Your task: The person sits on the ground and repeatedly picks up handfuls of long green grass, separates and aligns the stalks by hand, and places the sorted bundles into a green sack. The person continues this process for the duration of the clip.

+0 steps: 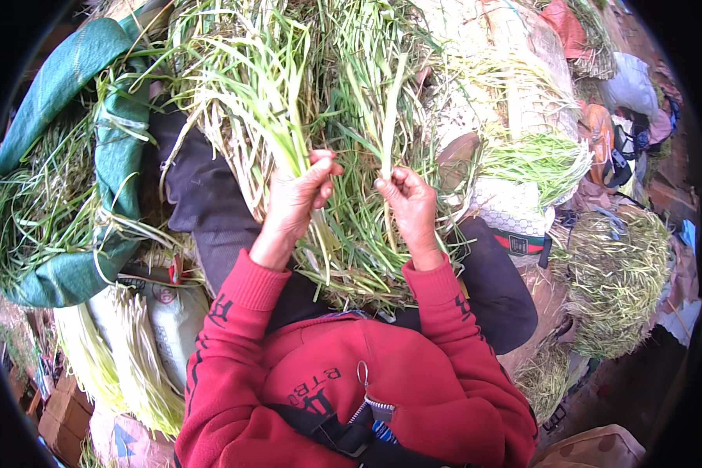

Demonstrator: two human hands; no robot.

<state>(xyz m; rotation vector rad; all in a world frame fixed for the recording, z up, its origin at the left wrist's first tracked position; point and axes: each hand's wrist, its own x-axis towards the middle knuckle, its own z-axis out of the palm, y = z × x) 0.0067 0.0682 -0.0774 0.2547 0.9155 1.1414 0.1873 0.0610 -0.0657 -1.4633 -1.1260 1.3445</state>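
Observation:
My left hand (304, 187) is closed around a bunch of long green stalks with pale lower ends (292, 140), their leaves fanning out up and to the left. To its right, my right hand (408, 190) pinches one flat, pale green leaf (393, 117) between thumb and fingers; it stands upright above the hand. Beneath both hands, a large heap of loose green leaves and stalks (351, 234) lies between my legs. Some dry, brownish strands are mixed into it.
At the left, a rolled green cloth sack (114, 158) holds more leaves. Pale yellow stalk bundles (143, 351) lie below it. On the right are a bundle of green stalks (532, 164), a patterned white bag (509, 207) and a heap of yellowish leaves (617, 281). An orange bag (598, 137) sits farther off.

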